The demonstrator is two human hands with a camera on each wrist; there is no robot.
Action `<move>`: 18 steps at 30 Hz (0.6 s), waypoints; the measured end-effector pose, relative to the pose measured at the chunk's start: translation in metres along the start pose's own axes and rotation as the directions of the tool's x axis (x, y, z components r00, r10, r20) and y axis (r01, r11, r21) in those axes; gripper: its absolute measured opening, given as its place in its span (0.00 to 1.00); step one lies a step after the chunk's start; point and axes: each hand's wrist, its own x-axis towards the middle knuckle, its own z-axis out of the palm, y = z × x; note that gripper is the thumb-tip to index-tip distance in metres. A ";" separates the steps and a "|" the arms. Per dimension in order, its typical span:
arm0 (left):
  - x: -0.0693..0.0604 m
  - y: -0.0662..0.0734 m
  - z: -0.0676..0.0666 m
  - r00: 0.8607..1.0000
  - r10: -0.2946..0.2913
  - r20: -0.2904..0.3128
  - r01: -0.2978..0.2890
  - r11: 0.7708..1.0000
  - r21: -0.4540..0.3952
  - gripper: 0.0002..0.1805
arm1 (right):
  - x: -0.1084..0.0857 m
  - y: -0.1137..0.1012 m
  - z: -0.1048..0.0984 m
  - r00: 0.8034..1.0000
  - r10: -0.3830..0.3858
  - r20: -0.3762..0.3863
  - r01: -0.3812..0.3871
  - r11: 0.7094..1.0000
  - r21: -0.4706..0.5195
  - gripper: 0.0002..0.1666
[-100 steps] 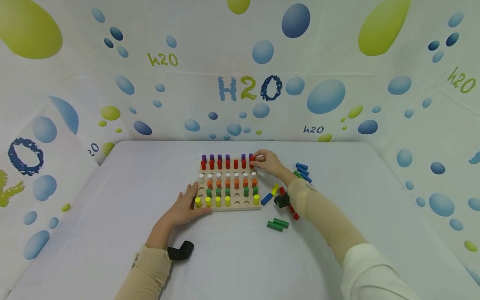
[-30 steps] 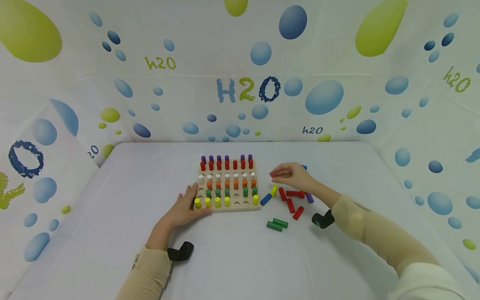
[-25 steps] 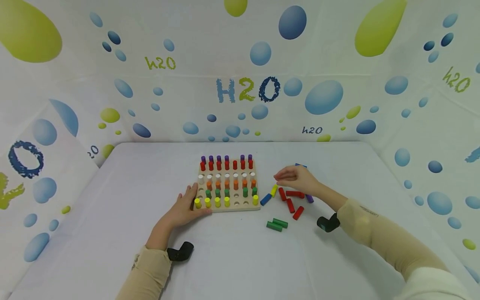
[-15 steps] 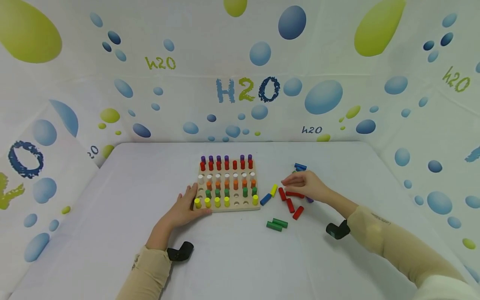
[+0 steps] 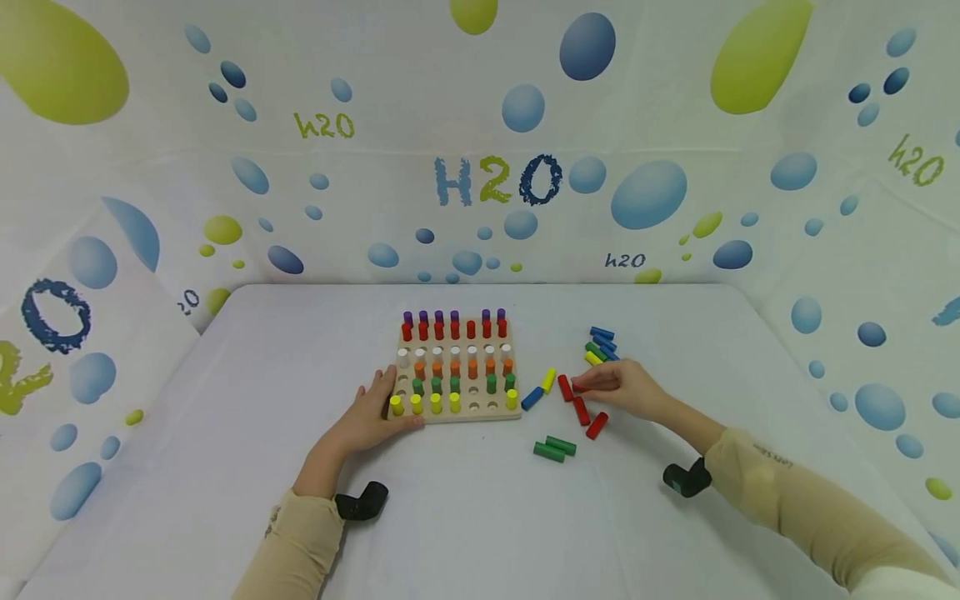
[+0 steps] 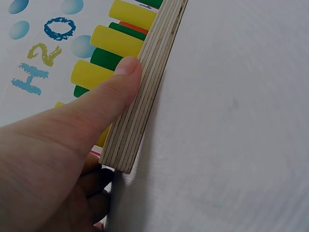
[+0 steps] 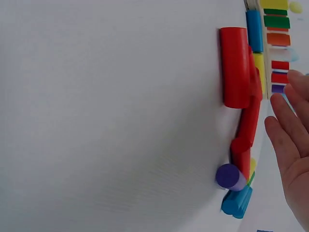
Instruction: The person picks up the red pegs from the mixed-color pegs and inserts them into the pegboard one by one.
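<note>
The wooden pegboard [image 5: 457,415] bears rows of purple, red, white, orange, green and yellow pegs. At its front left corner my left hand [image 5: 367,421] grips it, the thumb [image 6: 126,72] against the layered front edge [image 6: 140,96] and the other fingers at the left side. My right hand [image 5: 630,390] is low over the loose pegs right of the board, its fingertips at a red peg it mostly covers. In the right wrist view that hand [image 7: 294,140] has extended fingers; whether they touch a peg cannot be told. Near it lie red pegs [image 5: 565,387] and a purple peg [image 7: 228,177].
Blue pegs [image 5: 602,332], a green one and a yellow one [image 5: 593,358] lie behind my right hand. A blue peg [image 5: 532,398] and a yellow peg [image 5: 550,381] lie beside the board. Two green pegs [image 5: 555,448] are nearer the front. A patterned cloth [image 5: 375,192] hangs behind.
My right hand has left the red peg now standing at the board's right end and moved right and forward to the loose pegs. My left hand has stayed at the corner.
</note>
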 end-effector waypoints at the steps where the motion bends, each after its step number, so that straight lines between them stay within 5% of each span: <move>1: 0.000 0.000 0.000 1.000 -0.001 -0.001 0.001 1.000 0.002 0.61 | -0.001 0.001 0.001 1.000 0.002 0.002 -0.002 1.000 -0.001 0.15; 18: 0.000 0.001 0.000 1.000 -0.008 0.007 0.008 1.000 0.000 0.60 | -0.007 0.006 0.010 0.996 -0.061 0.062 0.073 0.976 -0.203 0.13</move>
